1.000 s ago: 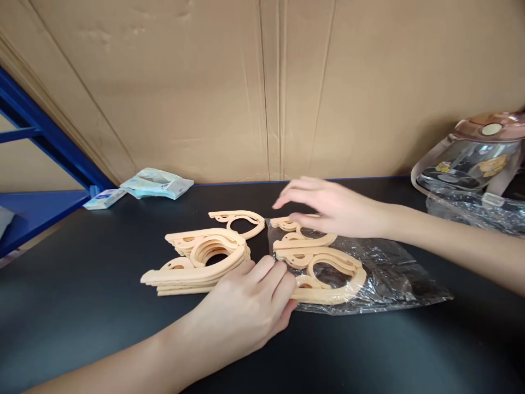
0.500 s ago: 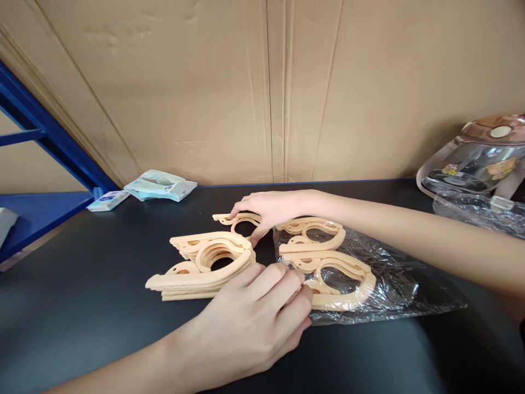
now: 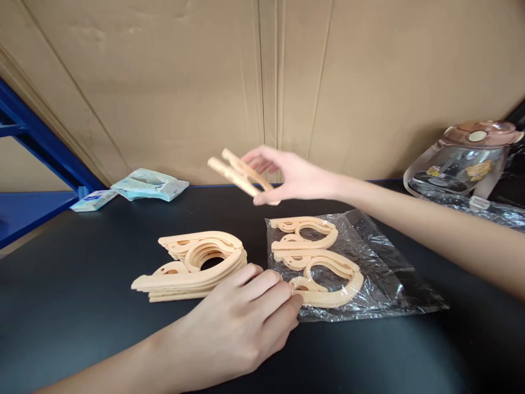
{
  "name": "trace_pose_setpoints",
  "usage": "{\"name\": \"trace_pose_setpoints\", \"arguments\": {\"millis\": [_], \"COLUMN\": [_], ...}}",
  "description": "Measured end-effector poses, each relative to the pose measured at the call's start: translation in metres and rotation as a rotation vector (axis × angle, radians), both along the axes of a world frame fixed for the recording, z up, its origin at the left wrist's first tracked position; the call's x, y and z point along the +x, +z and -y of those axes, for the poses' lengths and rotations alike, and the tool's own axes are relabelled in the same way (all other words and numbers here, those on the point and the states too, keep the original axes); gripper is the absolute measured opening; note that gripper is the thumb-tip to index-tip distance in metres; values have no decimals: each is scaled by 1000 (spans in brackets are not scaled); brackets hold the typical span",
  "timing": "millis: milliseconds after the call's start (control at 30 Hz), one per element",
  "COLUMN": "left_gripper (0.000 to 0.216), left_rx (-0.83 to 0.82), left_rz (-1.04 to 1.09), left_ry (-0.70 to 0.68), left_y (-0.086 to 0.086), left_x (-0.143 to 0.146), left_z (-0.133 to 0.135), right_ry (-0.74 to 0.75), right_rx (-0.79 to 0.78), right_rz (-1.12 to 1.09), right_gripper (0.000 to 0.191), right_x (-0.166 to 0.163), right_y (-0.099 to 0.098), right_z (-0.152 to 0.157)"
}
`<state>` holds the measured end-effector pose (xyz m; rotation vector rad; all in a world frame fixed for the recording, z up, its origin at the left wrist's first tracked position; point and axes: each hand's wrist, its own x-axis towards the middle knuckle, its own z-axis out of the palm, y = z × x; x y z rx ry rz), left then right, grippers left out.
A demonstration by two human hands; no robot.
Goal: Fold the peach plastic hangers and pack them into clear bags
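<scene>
My right hand (image 3: pixel 295 176) is raised above the black table (image 3: pixel 82 323) and holds one peach plastic hook piece (image 3: pixel 238 173) tilted in the air. A stack of the same peach pieces (image 3: pixel 192 265) lies at centre left. Two more peach pieces (image 3: pixel 314 260) rest on a clear plastic bag (image 3: pixel 385 279) to the right of the stack. My left hand (image 3: pixel 241 323) lies on the table by the bag's near left corner, fingers curled together and pressing the end of the nearest piece.
A cardboard wall (image 3: pixel 262 82) closes the back. Light blue packets (image 3: pixel 150 183) lie at the back left beside a blue shelf frame (image 3: pixel 36 142). A transparent jug with a pink lid (image 3: pixel 463 158) stands at the back right on crinkled plastic.
My right hand took the single peach piece that lay behind the stack and lifted it off the table. My left hand stayed at the bag's corner.
</scene>
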<state>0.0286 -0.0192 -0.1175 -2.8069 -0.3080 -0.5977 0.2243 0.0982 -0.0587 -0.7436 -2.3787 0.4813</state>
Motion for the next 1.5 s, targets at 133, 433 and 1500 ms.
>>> {"name": "trace_pose_setpoints", "arguments": {"millis": [133,433,1500], "left_gripper": [15,21,36], "left_rx": [-11,7,-92], "left_rz": [4,37,-46], "left_ry": [8,-35,-23], "left_y": [1,1,-10], "left_x": [2,4,0], "left_z": [1,1,-1], "right_ry": [-176,-649,-392], "right_rx": [60,64,-575], "right_rz": [-52,406,212], "right_gripper": [70,71,67], "right_x": [49,164,148], "right_y": [26,4,-35], "right_z": [20,100,126]}}
